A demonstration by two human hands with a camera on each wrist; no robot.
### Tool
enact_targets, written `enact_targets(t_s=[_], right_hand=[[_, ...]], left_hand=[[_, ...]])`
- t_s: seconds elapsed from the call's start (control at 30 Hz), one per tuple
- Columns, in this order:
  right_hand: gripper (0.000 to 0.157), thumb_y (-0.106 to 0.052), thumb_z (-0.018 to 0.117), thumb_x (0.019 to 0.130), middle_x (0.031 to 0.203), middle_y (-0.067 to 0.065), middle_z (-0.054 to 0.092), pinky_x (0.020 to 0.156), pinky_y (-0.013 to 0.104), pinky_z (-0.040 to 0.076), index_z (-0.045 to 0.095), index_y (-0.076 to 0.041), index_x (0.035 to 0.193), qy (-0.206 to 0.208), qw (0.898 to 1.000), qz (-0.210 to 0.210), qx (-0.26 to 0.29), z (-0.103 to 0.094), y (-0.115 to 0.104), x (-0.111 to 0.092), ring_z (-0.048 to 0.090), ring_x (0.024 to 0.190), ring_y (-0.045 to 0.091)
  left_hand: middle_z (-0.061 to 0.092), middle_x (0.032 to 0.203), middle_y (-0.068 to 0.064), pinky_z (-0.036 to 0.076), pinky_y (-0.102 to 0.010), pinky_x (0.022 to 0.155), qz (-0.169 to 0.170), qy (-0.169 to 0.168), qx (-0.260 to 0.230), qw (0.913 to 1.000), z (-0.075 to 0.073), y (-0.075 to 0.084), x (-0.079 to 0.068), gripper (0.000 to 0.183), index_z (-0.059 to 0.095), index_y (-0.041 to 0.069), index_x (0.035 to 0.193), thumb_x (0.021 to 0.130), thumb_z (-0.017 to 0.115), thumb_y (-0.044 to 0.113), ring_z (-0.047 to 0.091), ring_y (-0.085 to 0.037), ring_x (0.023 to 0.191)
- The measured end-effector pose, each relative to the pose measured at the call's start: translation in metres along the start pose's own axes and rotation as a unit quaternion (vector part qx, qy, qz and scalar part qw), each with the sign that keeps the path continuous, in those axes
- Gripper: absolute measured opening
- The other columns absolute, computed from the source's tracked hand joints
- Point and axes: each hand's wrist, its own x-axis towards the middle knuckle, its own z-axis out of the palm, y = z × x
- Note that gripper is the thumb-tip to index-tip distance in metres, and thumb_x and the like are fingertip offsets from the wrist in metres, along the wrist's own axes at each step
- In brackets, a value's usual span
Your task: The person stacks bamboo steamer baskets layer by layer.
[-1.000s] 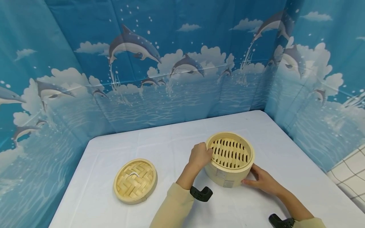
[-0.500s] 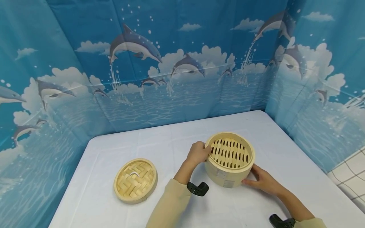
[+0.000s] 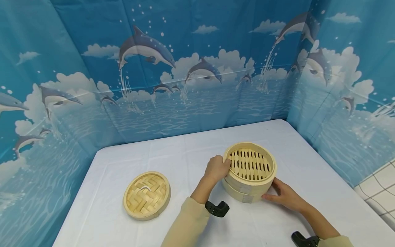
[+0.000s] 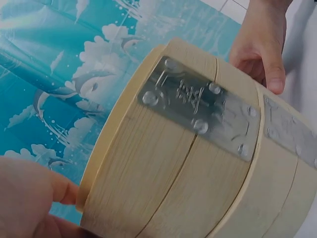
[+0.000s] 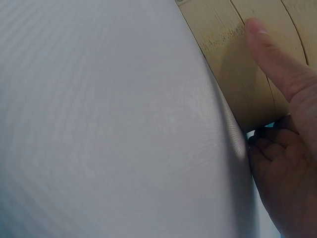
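Note:
Two round bamboo steamer baskets are stacked at the right of the table in the head view. My left hand [image 3: 217, 168] grips the upper basket [image 3: 250, 184] by its left rim, thumb on the inside over the slatted floor. That basket sits slightly raised and tilted, and a seam shows between the two tiers. My right hand [image 3: 285, 196] holds the lower basket [image 3: 237, 194] at its right side, with the thumb [image 5: 270, 54] on the near wall and the fingers round the far side. A riveted metal plate [image 4: 198, 106] spans the upper basket's joint in the left wrist view.
The woven bamboo lid [image 3: 145, 195] with a small white loop handle lies on the table's left part. A white cloth [image 3: 191, 147] covers the table. A dolphin-print curtain [image 3: 172, 113] hangs close behind the table and along its sides.
My left hand shifted slightly left along the upper basket's rim, then back right. The upper basket has risen a little, exposing the seam above the lower one. My right hand stayed still.

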Motion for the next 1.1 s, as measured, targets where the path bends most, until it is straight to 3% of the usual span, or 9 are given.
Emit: enact_targets(t_s=[0.17, 0.43, 0.6, 0.73, 1.0, 1.1], right_hand=[[0.088, -0.024, 0.068, 0.069, 0.137, 0.013, 0.014, 0.094, 0.019, 0.016, 0.012, -0.019, 0.136, 0.003, 1.000, 0.004, -0.009, 0.0003, -0.0013, -0.0006, 0.014, 0.122, 0.032], [0.089, -0.026, 0.069, 0.068, 0.137, 0.014, 0.015, 0.094, 0.034, 0.019, 0.012, -0.017, 0.136, 0.003, 1.000, 0.008, -0.015, 0.0011, -0.0045, -0.0007, 0.016, 0.121, 0.033], [0.089, -0.028, 0.068, 0.069, 0.136, 0.016, 0.015, 0.092, 0.039, 0.018, 0.011, -0.013, 0.136, 0.003, 1.000, 0.017, -0.024, 0.0000, -0.0057, -0.0012, 0.015, 0.121, 0.034], [0.088, -0.027, 0.068, 0.070, 0.136, 0.018, 0.014, 0.092, 0.041, 0.017, 0.012, -0.008, 0.135, 0.001, 1.000, 0.015, -0.021, -0.0012, -0.0063, -0.0015, 0.014, 0.121, 0.037], [0.088, -0.027, 0.067, 0.070, 0.135, 0.020, 0.016, 0.090, 0.047, 0.019, 0.011, -0.009, 0.136, -0.001, 1.000, 0.008, -0.027, -0.0009, -0.0066, -0.0019, 0.017, 0.119, 0.039], [0.089, -0.029, 0.068, 0.069, 0.135, 0.017, 0.017, 0.091, 0.044, 0.019, 0.012, -0.011, 0.136, 0.002, 0.999, 0.017, -0.029, -0.0002, -0.0073, -0.0015, 0.018, 0.120, 0.036]], left_hand=[[0.049, 0.049, -0.005, 0.036, -0.026, 0.039, -0.009, -0.001, -0.006, 0.9999, -0.0020, -0.0029, 0.0042, 0.036, 0.054, 0.006, 0.069, 0.087, 0.037, 0.032, 0.046, -0.015, 0.042], [0.045, 0.042, -0.003, 0.032, -0.023, 0.033, 0.011, -0.006, -0.002, 0.9999, 0.0008, -0.0037, 0.0054, 0.040, 0.049, 0.009, 0.058, 0.090, 0.033, 0.028, 0.039, -0.013, 0.035], [0.046, 0.050, -0.003, 0.036, -0.024, 0.038, 0.029, 0.005, 0.024, 0.9993, 0.0021, -0.0011, 0.0033, 0.034, 0.055, 0.005, 0.080, 0.091, 0.030, 0.025, 0.043, -0.013, 0.042], [0.046, 0.057, -0.003, 0.040, -0.024, 0.043, 0.045, 0.014, 0.047, 0.9978, 0.0038, -0.0005, 0.0024, 0.033, 0.051, 0.001, 0.100, 0.091, 0.028, 0.023, 0.047, -0.012, 0.051], [0.053, 0.070, -0.008, 0.041, -0.026, 0.045, 0.032, 0.015, 0.040, 0.9986, 0.0045, 0.0014, -0.0001, 0.036, 0.048, -0.001, 0.109, 0.091, 0.028, 0.022, 0.049, -0.015, 0.057], [0.057, 0.088, -0.015, 0.044, -0.028, 0.053, 0.028, 0.020, 0.041, 0.9986, 0.0052, 0.0012, -0.0021, 0.040, 0.044, -0.004, 0.116, 0.091, 0.028, 0.022, 0.054, -0.018, 0.069]])
